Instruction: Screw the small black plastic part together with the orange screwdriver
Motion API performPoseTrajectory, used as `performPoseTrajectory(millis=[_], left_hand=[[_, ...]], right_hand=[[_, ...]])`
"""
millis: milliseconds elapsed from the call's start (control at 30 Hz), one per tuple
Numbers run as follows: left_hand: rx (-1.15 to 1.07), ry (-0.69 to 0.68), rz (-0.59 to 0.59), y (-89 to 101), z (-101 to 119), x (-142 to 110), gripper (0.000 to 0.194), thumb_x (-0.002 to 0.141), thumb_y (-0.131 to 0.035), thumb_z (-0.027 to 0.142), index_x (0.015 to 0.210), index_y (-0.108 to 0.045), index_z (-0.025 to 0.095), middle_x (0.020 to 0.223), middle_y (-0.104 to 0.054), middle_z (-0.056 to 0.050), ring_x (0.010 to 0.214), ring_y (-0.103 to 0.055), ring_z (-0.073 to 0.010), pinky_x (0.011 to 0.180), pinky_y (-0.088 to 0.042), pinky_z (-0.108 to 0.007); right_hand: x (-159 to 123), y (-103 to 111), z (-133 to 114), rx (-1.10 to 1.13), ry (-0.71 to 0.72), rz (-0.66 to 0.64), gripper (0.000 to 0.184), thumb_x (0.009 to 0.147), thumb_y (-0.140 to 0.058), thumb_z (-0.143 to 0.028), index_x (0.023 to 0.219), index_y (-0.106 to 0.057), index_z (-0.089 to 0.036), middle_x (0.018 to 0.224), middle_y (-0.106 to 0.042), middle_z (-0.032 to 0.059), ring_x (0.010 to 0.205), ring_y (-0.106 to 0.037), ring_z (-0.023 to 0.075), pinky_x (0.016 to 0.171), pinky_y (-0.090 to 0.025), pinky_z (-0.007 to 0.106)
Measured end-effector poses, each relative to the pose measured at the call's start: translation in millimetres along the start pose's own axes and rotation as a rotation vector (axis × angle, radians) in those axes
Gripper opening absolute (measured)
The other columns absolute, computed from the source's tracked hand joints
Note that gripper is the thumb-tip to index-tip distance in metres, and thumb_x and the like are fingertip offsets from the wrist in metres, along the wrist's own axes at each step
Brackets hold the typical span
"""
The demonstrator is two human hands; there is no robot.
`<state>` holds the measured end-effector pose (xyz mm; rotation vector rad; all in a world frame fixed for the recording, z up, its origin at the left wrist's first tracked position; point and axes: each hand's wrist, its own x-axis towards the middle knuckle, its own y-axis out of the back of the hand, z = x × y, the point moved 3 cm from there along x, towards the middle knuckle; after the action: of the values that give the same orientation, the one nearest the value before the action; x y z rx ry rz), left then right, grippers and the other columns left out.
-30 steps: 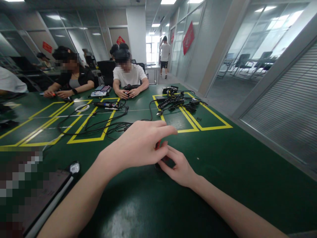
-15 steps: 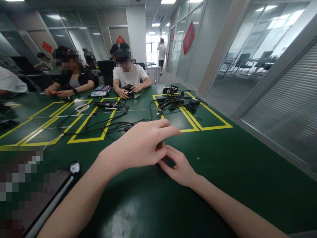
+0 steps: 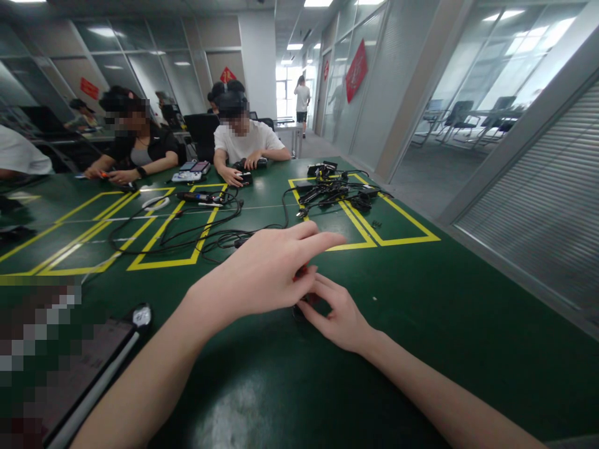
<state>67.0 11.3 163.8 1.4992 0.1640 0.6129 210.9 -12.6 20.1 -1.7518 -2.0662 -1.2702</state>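
Observation:
Above the green table (image 3: 421, 324), my left hand (image 3: 266, 268) is bent over with its thumb and fingers pinched together and a finger stretched to the right. My right hand (image 3: 339, 312) meets it from the lower right, thumb and fingertips closed together. Between the fingertips a small dark thing with a bit of orange-red (image 3: 303, 272) peeks out. Most of it is hidden by my left hand, so its kind cannot be made out. Something thin and dark shows just below the fingertips.
Black cables and adapters (image 3: 327, 190) lie heaped inside yellow tape at the back. More black cable (image 3: 173, 234) loops across the left side. A dark tablet-like device (image 3: 93, 368), partly blurred, is at lower left. Across the table a person (image 3: 246, 140) handles black items; another sits further left.
My left hand's outstretched finger has shifted slightly right, and its pinching fingers have moved a little. The right hand stays almost still. Opposite, a person's hand has shifted; someone walks farther down the corridor.

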Motion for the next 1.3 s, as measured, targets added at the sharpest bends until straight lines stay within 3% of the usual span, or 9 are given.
performPoseTrajectory(millis=[167,333,1300], left_hand=[[-0.005,-0.032,0.011,-0.2,-0.1,0.2,0.047,0.089,-0.052,0.013,0.134,-0.061,0.022,0.105,-0.067,-0.005,0.092,-0.067,-0.0193,0.078,-0.052,-0.028],[-0.012,-0.025,0.006,-0.4,0.1,0.0,0.045,0.092,-0.051,0.014,0.135,-0.061,0.023,0.105,-0.068,-0.004,0.084,-0.066,-0.0169,0.072,-0.05,-0.027],[-0.002,-0.035,0.02,2.6,3.2,0.3,0.04,0.09,-0.05,0.014,0.125,-0.067,0.02,0.096,-0.067,-0.004,0.08,-0.064,-0.017,0.068,-0.046,-0.027]], right_hand=[[0.1,0.3,-0.7,-0.006,0.011,0.012,0.012,0.093,-0.061,-0.013,0.101,-0.064,-0.022,0.092,-0.067,0.005,0.075,-0.064,0.0186,0.065,-0.054,0.031],[-0.5,-0.1,0.3,-0.007,0.01,0.008,0.015,0.093,-0.061,-0.013,0.104,-0.064,-0.022,0.094,-0.068,0.0055,0.078,-0.066,0.0194,0.068,-0.056,0.032],[0.3,0.8,-0.8,0.0,0.02,0.007,0.013,0.093,-0.061,-0.013,0.102,-0.064,-0.022,0.094,-0.067,0.0053,0.078,-0.065,0.0194,0.067,-0.055,0.032]])
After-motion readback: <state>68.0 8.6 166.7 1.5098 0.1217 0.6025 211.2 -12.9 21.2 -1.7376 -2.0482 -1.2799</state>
